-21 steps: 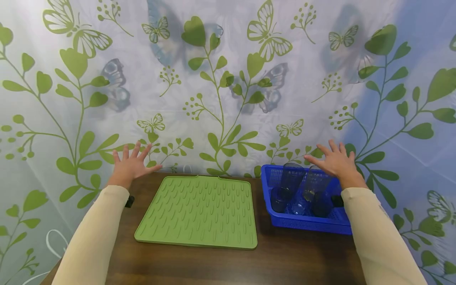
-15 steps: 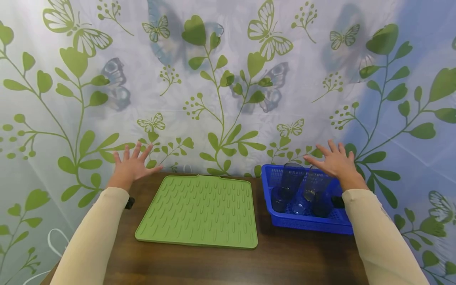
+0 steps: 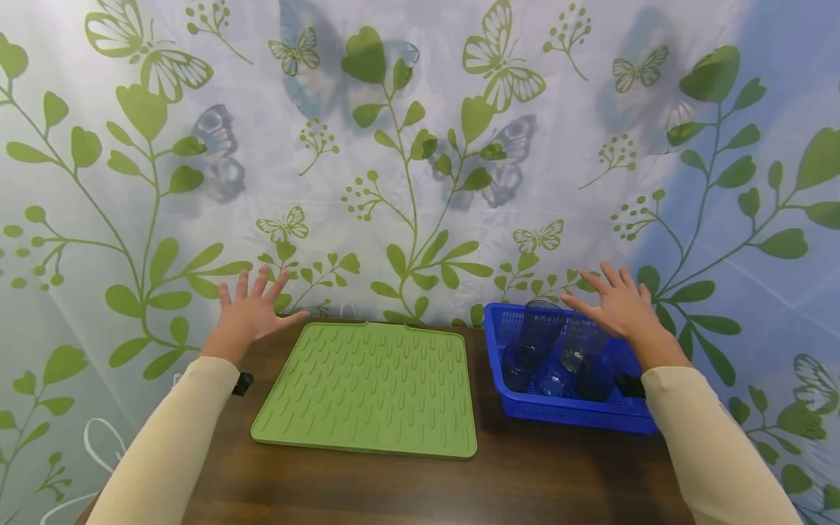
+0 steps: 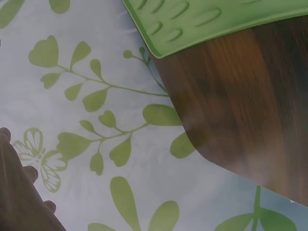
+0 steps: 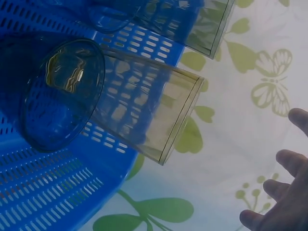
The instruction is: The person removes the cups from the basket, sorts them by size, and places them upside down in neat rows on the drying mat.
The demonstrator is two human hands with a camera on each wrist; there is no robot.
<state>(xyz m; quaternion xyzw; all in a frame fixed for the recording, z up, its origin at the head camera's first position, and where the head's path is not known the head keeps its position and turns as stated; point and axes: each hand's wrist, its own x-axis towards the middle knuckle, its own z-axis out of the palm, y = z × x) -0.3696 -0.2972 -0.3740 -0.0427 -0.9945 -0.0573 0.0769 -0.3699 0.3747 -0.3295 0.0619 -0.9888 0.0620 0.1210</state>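
Left hand (image 3: 249,313) and right hand (image 3: 620,305) have both drawn back slightly toward the person, the left one now closer to the green mat (image 3: 367,390); that mat and the blue basket (image 3: 564,414) keep their places. Fingers on both hands are spread wide, thumbs pointing inward, the left at about ten o'clock from the mat's middle, the right between one and two o'clock from the basket's middle. On the dark brown, wood-grained tabletop (image 3: 367,492), the mat lies flat, with rounded corners, rows of raised oblong ridges and a shallow break in its edge at twelve o'clock. At three o'clock from it stands the basket, pierced with small slots and holding several see-through glasses (image 3: 542,321), some tall, some short. Seen from the right wrist, one shows a round, dark-edged mouth; another reaches past the basket's rim, its end tinted yellowish. Behind everything, at twelve o'clock, hangs a pale curtain (image 3: 367,153) printed with green leaves and butterflies.
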